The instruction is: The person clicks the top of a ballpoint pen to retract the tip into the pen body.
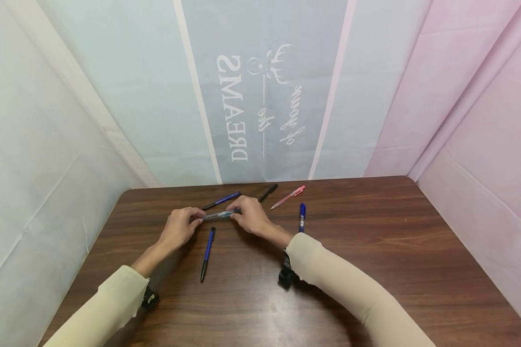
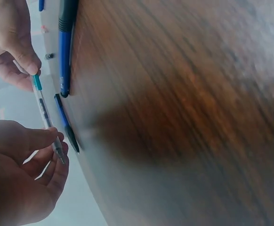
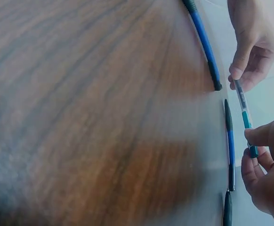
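Both hands hold one clear-barrelled pen (image 1: 217,215) with a teal part, stretched between them above the table's far half. The left hand (image 1: 180,226) pinches its tip end between thumb and fingers. At the teal end, the right hand (image 1: 251,215) grips it the same way. In the left wrist view the pen (image 2: 44,110) shows its dark refill through the barrel. A blue pen (image 1: 208,254) with black ends lies on the table just nearer than the hands. Another blue pen (image 1: 222,200) lies behind the held one.
Beyond the right hand lie a black pen (image 1: 269,192), partly hidden by it, and a pink clear pen (image 1: 288,197). A capped blue pen (image 1: 302,217) stands out near the right sleeve. The brown wooden table (image 1: 395,250) meets hanging cloth (image 1: 265,168) at its far edge.
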Motion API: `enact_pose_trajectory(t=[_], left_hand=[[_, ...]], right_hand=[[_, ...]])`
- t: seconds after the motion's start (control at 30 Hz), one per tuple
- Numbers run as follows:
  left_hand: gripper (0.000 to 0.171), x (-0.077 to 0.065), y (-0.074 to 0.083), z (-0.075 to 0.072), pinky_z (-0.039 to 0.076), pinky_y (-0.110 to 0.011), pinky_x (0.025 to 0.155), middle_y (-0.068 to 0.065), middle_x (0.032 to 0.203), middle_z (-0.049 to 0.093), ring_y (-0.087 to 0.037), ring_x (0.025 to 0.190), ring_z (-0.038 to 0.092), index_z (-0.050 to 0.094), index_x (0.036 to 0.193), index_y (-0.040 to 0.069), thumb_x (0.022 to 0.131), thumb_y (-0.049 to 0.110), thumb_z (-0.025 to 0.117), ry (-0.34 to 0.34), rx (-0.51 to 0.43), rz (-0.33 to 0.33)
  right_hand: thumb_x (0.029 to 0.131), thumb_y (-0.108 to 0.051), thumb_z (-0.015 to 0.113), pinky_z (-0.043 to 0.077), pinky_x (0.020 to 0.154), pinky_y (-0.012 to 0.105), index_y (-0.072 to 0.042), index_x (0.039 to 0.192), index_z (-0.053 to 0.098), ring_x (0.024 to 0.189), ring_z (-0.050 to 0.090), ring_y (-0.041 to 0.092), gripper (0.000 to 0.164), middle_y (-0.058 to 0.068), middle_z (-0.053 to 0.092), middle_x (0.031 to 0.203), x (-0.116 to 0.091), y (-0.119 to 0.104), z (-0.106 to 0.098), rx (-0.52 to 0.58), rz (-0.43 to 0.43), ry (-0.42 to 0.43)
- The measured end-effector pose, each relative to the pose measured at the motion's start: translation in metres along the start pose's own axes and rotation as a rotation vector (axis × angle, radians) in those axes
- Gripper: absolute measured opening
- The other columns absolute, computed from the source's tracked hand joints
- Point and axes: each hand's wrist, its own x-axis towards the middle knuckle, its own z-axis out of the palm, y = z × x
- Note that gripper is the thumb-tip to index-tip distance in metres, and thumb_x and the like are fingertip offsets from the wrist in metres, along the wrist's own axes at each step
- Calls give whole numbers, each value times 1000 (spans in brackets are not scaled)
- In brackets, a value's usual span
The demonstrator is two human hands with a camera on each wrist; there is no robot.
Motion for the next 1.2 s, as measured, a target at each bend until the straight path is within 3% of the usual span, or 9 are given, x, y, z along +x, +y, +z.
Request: enact_pose_trajectory(t=[0.23, 0.43, 0.67, 0.77, 0.97, 1.1, 1.2], left_hand=[[12, -2, 7, 1, 62, -51, 83, -15, 101, 80, -34, 94, 76, 76, 106, -1, 95, -6, 74, -9, -21, -12], [12, -3, 14, 1, 62, -47, 77, -13, 96, 80, -30, 86, 75, 77, 104, -2, 93, -7, 75, -17, -67, -19], [14, -4, 25, 0, 65, -41, 76, -16, 97, 80, -30, 86, 78, 76, 108, -4, 94, -6, 74, -50, -181, -63], [14, -4, 30, -1, 64, -40, 75, -14, 97, 80, -29, 87, 78, 77, 110, -3, 96, -1, 75, -89, -235, -112], [21, -4, 37, -2, 64, -38, 83, -13, 103, 80, -29, 96, 78, 77, 116, 0, 96, 5, 77, -192, -443, -282], [25, -5, 39, 0, 64, -39, 86, -17, 105, 79, -29, 97, 78, 74, 119, -6, 97, 4, 76, -237, -614, -360], [28, -5, 41, 3, 64, -37, 86, -22, 107, 78, -24, 95, 77, 71, 121, -11, 97, 3, 75, -250, -727, -390]], right_hand=[[90, -4, 84, 59, 78, 24, -9, 104, 84, 92, 73, 21, 15, 5, 76, 104, 0, 0, -9, 125, 57, 48], [87, -1, 87, 59, 76, 22, -5, 106, 83, 93, 77, 28, 20, 8, 80, 103, 2, 2, -18, 330, 178, 63], [86, 11, 81, 62, 90, 46, 7, 114, 77, 106, 73, 44, 29, 14, 81, 103, 4, 3, -27, 667, 321, 81], [86, 12, 80, 60, 88, 46, 9, 118, 75, 109, 72, 45, 32, 17, 80, 107, 4, 3, -31, 756, 355, 86], [91, 9, 77, 49, 67, 24, 12, 124, 71, 115, 65, 52, 33, 29, 73, 120, 5, 5, -35, 845, 350, 77], [92, 9, 76, 50, 65, 21, 11, 125, 71, 116, 65, 52, 33, 33, 70, 123, 5, 3, -36, 880, 353, 75], [92, 10, 75, 54, 68, 21, 11, 125, 71, 110, 69, 44, 34, 34, 69, 123, 6, 2, -38, 900, 363, 84]])
